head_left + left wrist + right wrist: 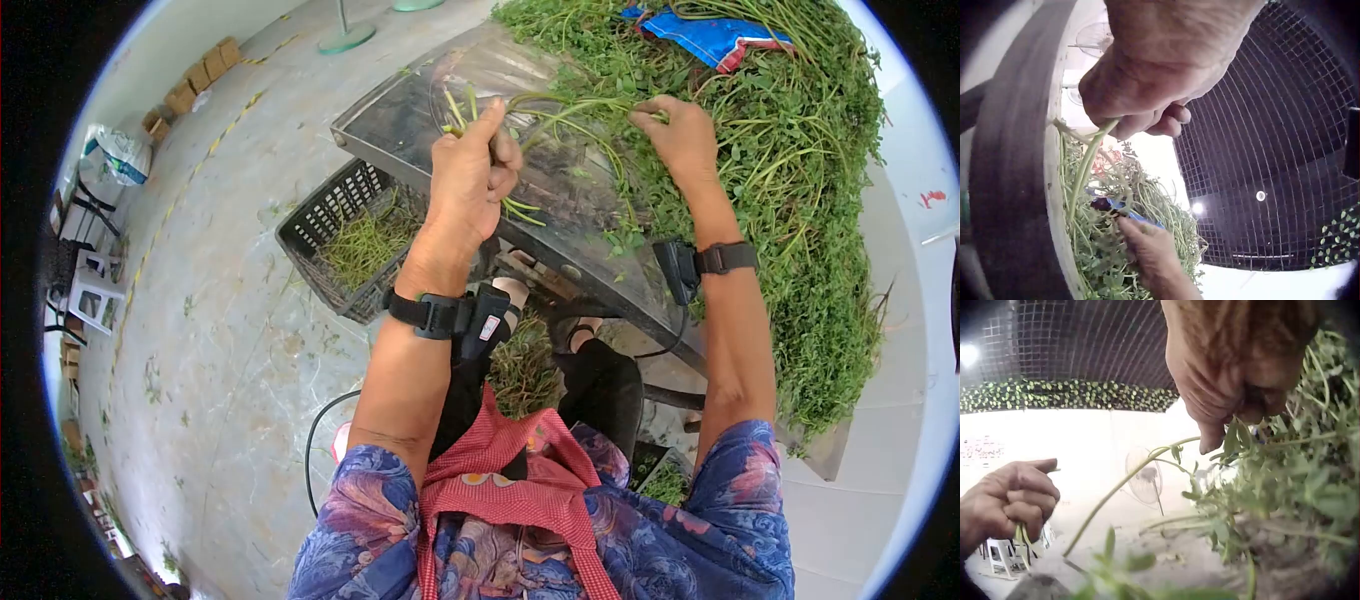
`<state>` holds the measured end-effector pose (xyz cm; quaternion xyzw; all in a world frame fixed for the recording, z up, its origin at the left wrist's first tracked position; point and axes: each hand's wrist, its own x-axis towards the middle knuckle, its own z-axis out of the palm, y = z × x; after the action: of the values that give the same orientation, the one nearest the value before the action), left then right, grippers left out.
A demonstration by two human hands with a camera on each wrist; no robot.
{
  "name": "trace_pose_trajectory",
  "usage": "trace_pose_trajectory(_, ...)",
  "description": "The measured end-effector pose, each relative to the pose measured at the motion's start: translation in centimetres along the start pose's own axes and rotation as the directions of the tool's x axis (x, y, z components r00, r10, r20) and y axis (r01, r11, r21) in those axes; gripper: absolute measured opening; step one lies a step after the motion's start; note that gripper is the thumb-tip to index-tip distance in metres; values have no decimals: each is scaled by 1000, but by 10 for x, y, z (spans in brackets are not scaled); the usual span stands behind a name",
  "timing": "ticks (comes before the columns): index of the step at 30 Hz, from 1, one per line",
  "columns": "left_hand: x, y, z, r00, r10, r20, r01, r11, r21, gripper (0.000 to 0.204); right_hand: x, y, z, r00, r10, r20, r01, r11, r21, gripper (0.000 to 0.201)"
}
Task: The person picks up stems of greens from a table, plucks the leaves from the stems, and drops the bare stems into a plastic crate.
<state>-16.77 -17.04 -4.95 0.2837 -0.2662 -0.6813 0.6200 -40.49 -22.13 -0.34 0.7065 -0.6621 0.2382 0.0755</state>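
Note:
Over the dark tabletop (395, 118), my left hand (468, 172) grips a few cut green stems (522, 212), whose ends stick out above and below the curled fingers. My right hand (685, 142) is at the near side of a big heap of leafy greens (800, 215), pinching a long leafy stem (1116, 487) between thumb and fingers. That stem reaches leftward from the right fingertips toward the left hand. In the left wrist view, stems (1088, 165) hang down out of the left fist.
A black plastic crate (305, 262) holding trimmed stems stands on the floor beside the table. A blue bag (710, 38) lies on the heap. More greens (525, 370) lie on the floor by the feet. A white stool (95, 292) stands far left.

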Motion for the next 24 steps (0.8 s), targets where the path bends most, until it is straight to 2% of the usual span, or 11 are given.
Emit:
trace_pose_trajectory(5,-8,-12,18,993,41,108,-57,988,147,35,-29,-33,-22,996,8,-86,-2,997,75,21)
trace_pose_trajectory(7,-11,-15,23,992,38,119,-50,994,99,33,-45,-38,-17,988,-33,-153,73,963,260,17)
trace_pose_trajectory(8,-11,-15,21,992,40,116,-52,994,100,33,-51,-33,-8,954,-150,-259,205,958,203,13)
trace_pose_trajectory(11,-7,-15,16,997,37,74,-43,996,82,32,-69,-31,1,943,-215,-253,275,934,229,12)
trace_pose_trajectory(13,-7,-15,15,995,22,101,-18,999,-44,27,-74,-31,1,920,-273,-283,334,921,199,12)
trace_pose_trajectory(16,-1,-21,11,994,18,111,-11,998,-67,24,-86,-40,-14,951,-240,-195,279,938,207,13)
trace_pose_trajectory(18,-4,-18,15,995,19,99,-12,998,-62,24,-100,-50,-26,972,-38,-230,146,870,471,16)
trace_pose_trajectory(19,-5,-17,16,996,14,89,-9,998,-54,23,-105,-53,-25,972,-41,-229,148,869,472,16)
trace_pose_trajectory(22,-4,-22,15,990,-19,140,34,994,-105,24,-114,-65,-25,994,105,38,-105,761,640,26)
trace_pose_trajectory(23,-5,-23,17,989,-24,145,39,994,-101,24,-111,-61,-18,993,112,36,-109,761,639,26)
trace_pose_trajectory(24,-6,-23,18,989,-41,144,57,993,-103,24,-106,-54,-4,984,175,46,-151,655,741,28)
